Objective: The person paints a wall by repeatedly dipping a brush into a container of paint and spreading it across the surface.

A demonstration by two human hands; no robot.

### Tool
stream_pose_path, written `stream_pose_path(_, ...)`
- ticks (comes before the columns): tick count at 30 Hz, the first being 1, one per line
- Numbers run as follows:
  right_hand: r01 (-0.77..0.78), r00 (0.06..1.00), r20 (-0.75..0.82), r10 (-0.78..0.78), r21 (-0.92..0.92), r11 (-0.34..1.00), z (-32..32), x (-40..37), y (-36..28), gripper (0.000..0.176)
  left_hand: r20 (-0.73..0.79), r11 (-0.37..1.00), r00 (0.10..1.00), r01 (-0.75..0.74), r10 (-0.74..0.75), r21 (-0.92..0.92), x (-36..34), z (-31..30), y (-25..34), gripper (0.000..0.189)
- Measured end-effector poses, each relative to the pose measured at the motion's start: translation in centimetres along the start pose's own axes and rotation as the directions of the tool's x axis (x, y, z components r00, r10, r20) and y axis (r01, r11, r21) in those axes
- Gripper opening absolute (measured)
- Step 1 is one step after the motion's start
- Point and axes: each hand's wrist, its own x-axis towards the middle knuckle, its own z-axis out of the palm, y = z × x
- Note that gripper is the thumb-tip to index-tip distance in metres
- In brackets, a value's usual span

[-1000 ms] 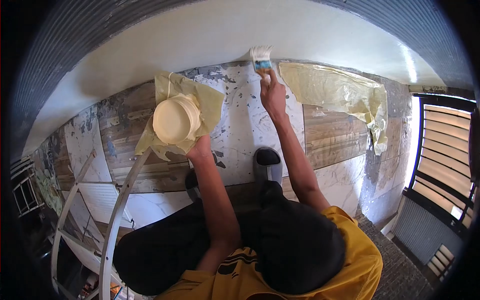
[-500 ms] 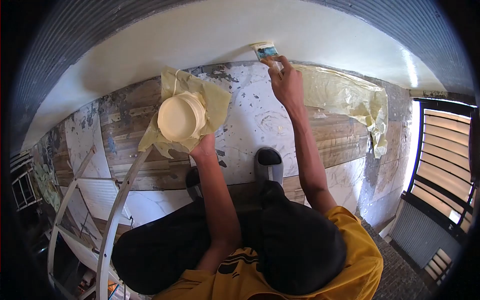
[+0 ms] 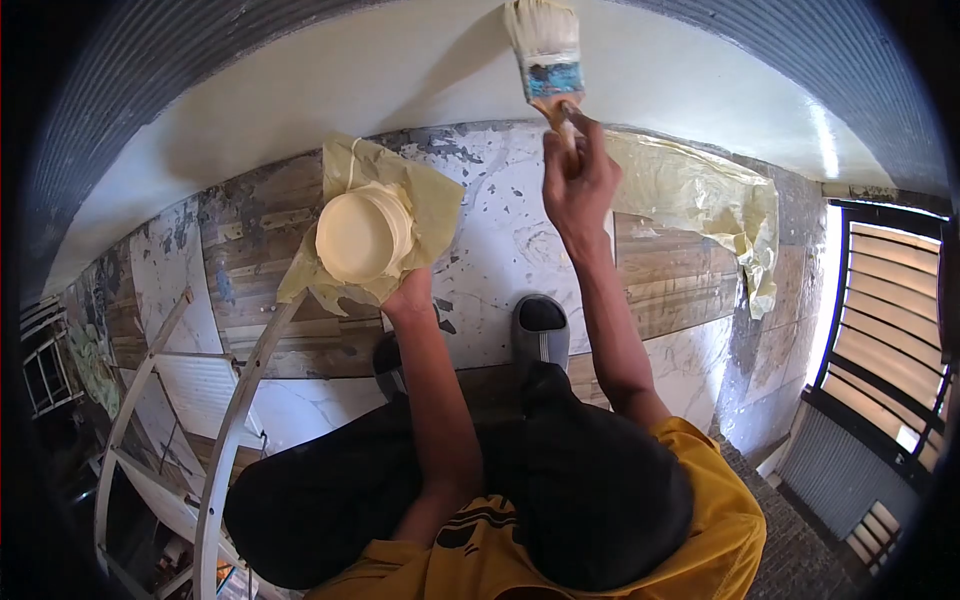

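My right hand [image 3: 582, 188] grips the wooden handle of a wide paintbrush [image 3: 552, 75], its fingers closed round it. The bristles are coated with pale cream paint and point up along the white wall [image 3: 420, 80]; blue smears mark the ferrule. My left hand [image 3: 408, 296] is closed on the paint tub [image 3: 398, 222], mostly hidden beneath it. Cream paint [image 3: 357, 238] shows through the round mouth. Yellowish plastic sheeting [image 3: 438, 195] is wrapped round the tub and sticks out in loose corners.
A metal ladder [image 3: 232, 420] stands at my left. Crumpled yellowish plastic [image 3: 700, 190] lies along the wall's foot at right. Paint-spotted tiles [image 3: 500, 240] cover the floor under my grey slippers [image 3: 540, 335]. At far right is a barred window or door [image 3: 890, 310].
My right hand has raised the paintbrush up and slightly right, away from the wall's bottom edge. The brush looks larger and its bristles now show fully. My left hand and the tub have stayed put.
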Motion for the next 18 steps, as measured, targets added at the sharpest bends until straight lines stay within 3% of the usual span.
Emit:
stream_pose_path(1, -0.015, 0.997, 0.070, 0.017, -0.025, 1.000, 1.1, -0.1, 1.1, 0.027, -0.003, 1.000, 1.000, -0.002, 0.002, 0.001, 0.0, 0.2, -0.1, 0.067)
stream_pose_path(2, -0.027, 0.990, 0.140, 0.034, -0.051, 0.998, 2.4, -0.2, 2.4, 0.026, -0.131, 0.989, 0.985, -0.097, 0.111, 0.110, 0.1, 0.3, -0.4, 0.067)
stream_pose_path(3, 0.051, 0.998, 0.025, -0.051, 0.017, 0.999, 4.8, -0.7, 4.7, 0.021, -0.244, 0.958, 0.942, -0.173, 0.229, 0.229, 0.1, 0.4, -0.6, 0.067)
stream_pose_path(4, 0.040, 0.999, 0.026, -0.040, 0.015, 0.999, 6.0, -1.3, 5.9, 0.021, -0.244, 0.958, 0.942, -0.176, 0.231, 0.228, 0.0, 0.3, -0.4, 0.067)
stream_pose_path(6, 0.044, 0.997, 0.066, -0.042, -0.032, 0.999, 7.5, -2.6, 7.7, 0.022, -0.094, 0.998, 0.994, -0.056, 0.055, -0.011, -0.2, 0.1, 0.1, 0.067)
stream_pose_path(7, 0.041, 0.997, 0.069, -0.039, -0.031, 0.999, 7.8, -3.3, 8.3, 0.022, -0.097, 0.998, 0.994, -0.059, 0.058, -0.008, -0.3, 0.7, -0.2, 0.067)
stream_pose_path(9, -0.135, 0.944, 0.263, 0.200, -0.247, 0.960, 8.2, -4.5, 9.2, 0.026, -0.315, 0.956, 0.913, -0.197, 0.260, 0.218, -0.1, 1.7, -1.1, 0.067)
stream_pose_path(12, -0.231, 0.892, 0.335, 0.302, -0.236, 0.944, 6.6, -5.9, 10.9, 0.031, -0.345, 0.959, 0.911, -0.149, 0.227, 0.239, -0.3, 1.2, -0.3, 0.069)
stream_pose_path(13, -0.162, 0.947, 0.252, 0.198, -0.156, 0.974, 5.9, -7.1, 12.9, 0.034, -0.337, 0.952, 0.905, -0.182, 0.261, 0.247, -0.3, 0.7, 0.3, 0.069)
stream_pose_path(14, -0.086, 0.982, 0.163, 0.097, -0.075, 0.993, 5.0, -8.5, 14.8, 0.037, -0.226, 0.996, 0.970, -0.093, 0.091, 0.000, -0.3, -0.1, 1.0, 0.069)
stream_pose_path(15, -0.286, 0.901, 0.325, 0.286, -0.049, 0.957, 1.2, -6.9, 10.3, 0.039, -0.068, 0.974, 0.996, 0.037, -0.053, -0.223, -0.3, -0.5, 1.3, 0.069)
stream_pose_path(17, -0.392, 0.870, 0.342, 0.356, 0.041, 0.919, -4.1, -5.9, 3.8, 0.035, -0.057, 0.988, 0.998, 0.017, -0.026, -0.157, 0.1, -0.5, 1.5, 0.068)
stream_pose_path(18, -0.406, 0.824, 0.446, 0.350, 0.033, 0.913, -6.9, -4.8, 1.0, 0.037, -0.058, 0.988, 0.998, -0.009, 0.000, -0.153, 0.1, -0.4, 1.3, 0.068)
